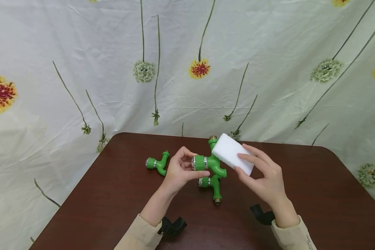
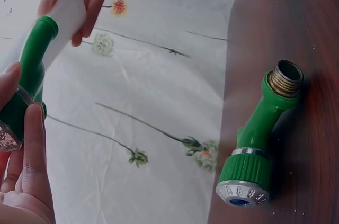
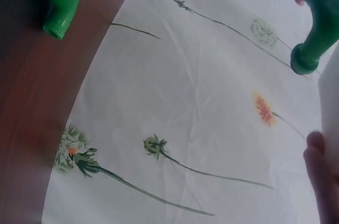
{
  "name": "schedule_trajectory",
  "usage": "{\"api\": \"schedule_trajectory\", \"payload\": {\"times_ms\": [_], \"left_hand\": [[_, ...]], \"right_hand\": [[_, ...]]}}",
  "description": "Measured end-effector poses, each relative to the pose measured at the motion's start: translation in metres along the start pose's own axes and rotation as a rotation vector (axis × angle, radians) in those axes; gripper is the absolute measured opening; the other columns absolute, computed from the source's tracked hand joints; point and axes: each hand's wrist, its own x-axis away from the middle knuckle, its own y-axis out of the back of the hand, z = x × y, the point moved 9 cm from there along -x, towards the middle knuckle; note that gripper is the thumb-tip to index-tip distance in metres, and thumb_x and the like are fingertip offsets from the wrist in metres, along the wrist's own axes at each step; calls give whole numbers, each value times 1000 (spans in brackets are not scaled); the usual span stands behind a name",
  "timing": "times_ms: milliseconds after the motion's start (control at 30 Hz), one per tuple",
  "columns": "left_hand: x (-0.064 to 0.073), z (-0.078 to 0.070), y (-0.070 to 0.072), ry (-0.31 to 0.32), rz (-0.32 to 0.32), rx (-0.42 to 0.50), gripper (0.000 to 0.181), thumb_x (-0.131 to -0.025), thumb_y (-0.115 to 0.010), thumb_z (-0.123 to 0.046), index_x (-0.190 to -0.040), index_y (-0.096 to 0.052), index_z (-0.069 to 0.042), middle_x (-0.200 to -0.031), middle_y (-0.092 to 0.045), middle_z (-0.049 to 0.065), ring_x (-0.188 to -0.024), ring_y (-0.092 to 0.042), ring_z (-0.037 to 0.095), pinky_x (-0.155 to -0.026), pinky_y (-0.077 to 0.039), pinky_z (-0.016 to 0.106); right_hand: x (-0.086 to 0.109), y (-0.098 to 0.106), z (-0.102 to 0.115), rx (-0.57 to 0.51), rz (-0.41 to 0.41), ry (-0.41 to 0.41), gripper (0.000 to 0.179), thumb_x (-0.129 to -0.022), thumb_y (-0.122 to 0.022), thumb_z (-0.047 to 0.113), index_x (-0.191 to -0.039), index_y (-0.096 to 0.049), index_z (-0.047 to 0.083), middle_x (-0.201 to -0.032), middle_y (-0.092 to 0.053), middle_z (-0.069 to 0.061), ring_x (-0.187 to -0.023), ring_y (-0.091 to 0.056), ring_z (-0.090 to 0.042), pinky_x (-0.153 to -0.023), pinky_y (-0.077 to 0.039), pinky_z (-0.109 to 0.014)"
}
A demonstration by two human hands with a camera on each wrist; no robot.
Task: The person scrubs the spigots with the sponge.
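Observation:
My left hand [image 1: 180, 169] grips a green tap [image 1: 215, 166] by its ribbed knob, holding it above the table. A white sponge [image 1: 231, 152] is pinched between the thumb and fingers of my right hand [image 1: 267, 177]. In the head view the sponge overlaps the tap's right side; the left wrist view shows it close behind the tap's spout [image 2: 39, 41]. Whether they touch, I cannot tell. A second green tap [image 1: 216, 189] lies on the table below the held one, and a third tap [image 1: 159, 164] lies left of my left hand.
The dark brown table [image 1: 128, 201] has rounded far corners. Behind it hangs a pale cloth [image 1: 112, 41] printed with flowers. Black wrist-worn pieces show by the left wrist [image 1: 173, 226] and by the right wrist [image 1: 262, 215].

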Motion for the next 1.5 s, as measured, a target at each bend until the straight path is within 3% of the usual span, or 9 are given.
{"api": "schedule_trajectory", "payload": {"times_ms": [233, 433, 700, 900, 1067, 1300, 1500], "left_hand": [[0, 0, 1, -24, 11, 7, 48, -66, -76, 15, -101, -44, 8, -99, -61, 8, -80, -68, 18, -71, -56, 37], [0, 0, 2, -30, 30, 50, 48, -66, -78, 12, -100, -44, 7, -99, -61, 6, -79, -67, 17, -71, -57, 34], [0, 1, 4, 2, 5, 76, 44, -66, -75, 15, -95, -48, -5, -98, -62, 4, -78, -66, 16, -65, -56, 29], [0, -1, 3, -5, 7, 77, 44, -66, -77, 12, -97, -47, 0, -97, -61, 5, -79, -67, 16, -66, -56, 29], [0, 0, 2, -9, 20, 84, 44, -67, -79, 9, -96, -49, -5, -98, -62, 5, -80, -67, 16, -67, -57, 31], [-1, 2, 6, 20, -4, 82, 43, -68, -76, 11, -94, -50, -10, -97, -61, 4, -78, -66, 16, -66, -56, 29], [-3, 14, 21, 114, -77, 17, 40, -69, -74, 11, -93, -50, -11, -97, -61, 3, -80, -66, 15, -68, -55, 29]], "right_hand": [[-14, -7, 35, -52, 79, 109, 34, -88, -62, 33, -90, -72, 0, -104, -63, -23, -82, -63, -32, -71, -49, -15], [-1, -13, 15, -42, 94, 142, 32, -87, -64, 34, -94, -73, 4, -108, -63, -21, -87, -63, -30, -69, -49, -16], [0, -1, -7, 91, -4, 4, 31, -85, -64, 35, -93, -73, 8, -113, -64, -13, -92, -64, -27, -77, -45, -10], [-3, -8, 6, -52, 78, 32, 32, -85, -64, 35, -92, -71, 4, -111, -63, -19, -94, -62, -29, -78, -46, -11], [0, -13, 7, -103, 123, 41, 33, -86, -63, 35, -92, -70, 4, -110, -62, -20, -94, -62, -30, -77, -47, -12], [4, -7, -11, 50, 71, -30, 26, -82, -64, 33, -94, -72, 11, -116, -63, -8, -95, -62, -23, -78, -46, -10], [3, 2, -14, 95, 18, -60, 24, -79, -66, 29, -94, -72, 11, -116, -63, -7, -94, -63, -22, -78, -44, -9]]}}
